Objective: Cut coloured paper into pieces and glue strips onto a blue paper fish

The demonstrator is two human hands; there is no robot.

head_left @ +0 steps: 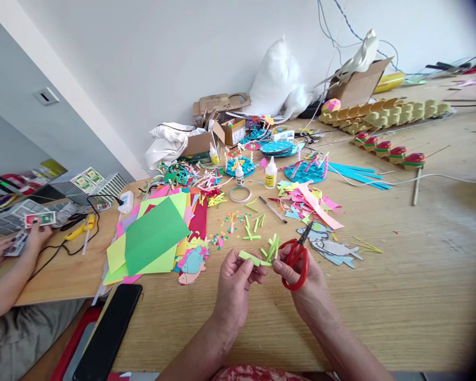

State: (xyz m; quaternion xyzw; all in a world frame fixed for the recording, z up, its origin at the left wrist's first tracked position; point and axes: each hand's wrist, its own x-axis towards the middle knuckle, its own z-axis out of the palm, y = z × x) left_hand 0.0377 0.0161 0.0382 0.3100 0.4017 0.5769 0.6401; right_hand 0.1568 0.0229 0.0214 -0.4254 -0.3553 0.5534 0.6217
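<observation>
My left hand pinches a light-green paper strip between thumb and fingers. Close beside it, my right hand is closed around red-handled scissors, whose dark blades point up and away. The fingertips of that same hand touch a small bunch of cut green paper strips. Just beyond my hands lie more short green strips on the wooden table. Paper fish cutouts in grey and blue rest to the right of the scissors.
Coloured paper sheets are stacked at left, with a black phone below. Glue bottles, a tape roll, a pen and paper scraps lie ahead. A co-worker's hand holds a card at far left.
</observation>
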